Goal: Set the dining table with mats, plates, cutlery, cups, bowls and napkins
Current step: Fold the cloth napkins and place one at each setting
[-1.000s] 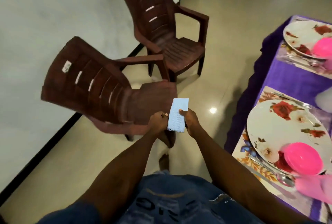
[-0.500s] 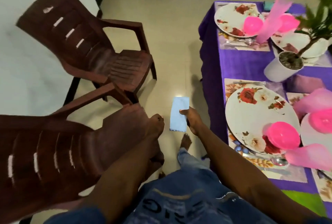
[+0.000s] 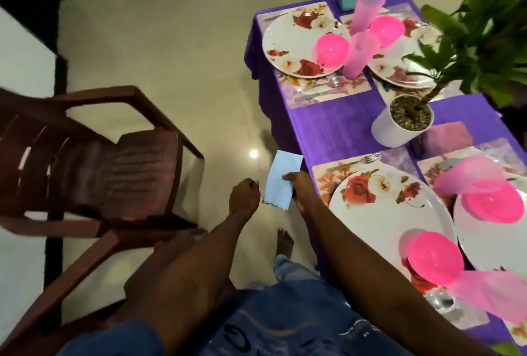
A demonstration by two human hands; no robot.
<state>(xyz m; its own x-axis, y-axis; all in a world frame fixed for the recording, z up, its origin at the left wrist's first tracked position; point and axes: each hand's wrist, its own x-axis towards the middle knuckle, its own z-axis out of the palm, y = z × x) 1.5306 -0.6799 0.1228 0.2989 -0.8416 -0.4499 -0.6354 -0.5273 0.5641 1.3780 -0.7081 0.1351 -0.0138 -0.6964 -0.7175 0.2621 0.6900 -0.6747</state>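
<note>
Right hand [image 3: 299,188] pinching pale blue napkin [image 3: 282,183], left hand [image 3: 245,196] fisted, empty, beside it.

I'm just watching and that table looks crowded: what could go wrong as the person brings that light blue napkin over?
The right hand pinches the folded light blue napkin by one edge only, so it might slip or unfold. Tall translucent pink plastic cups stand close to the floral plates, so a reaching arm could topple one. The brown plastic chair is close on the left, a possible bump.
</note>
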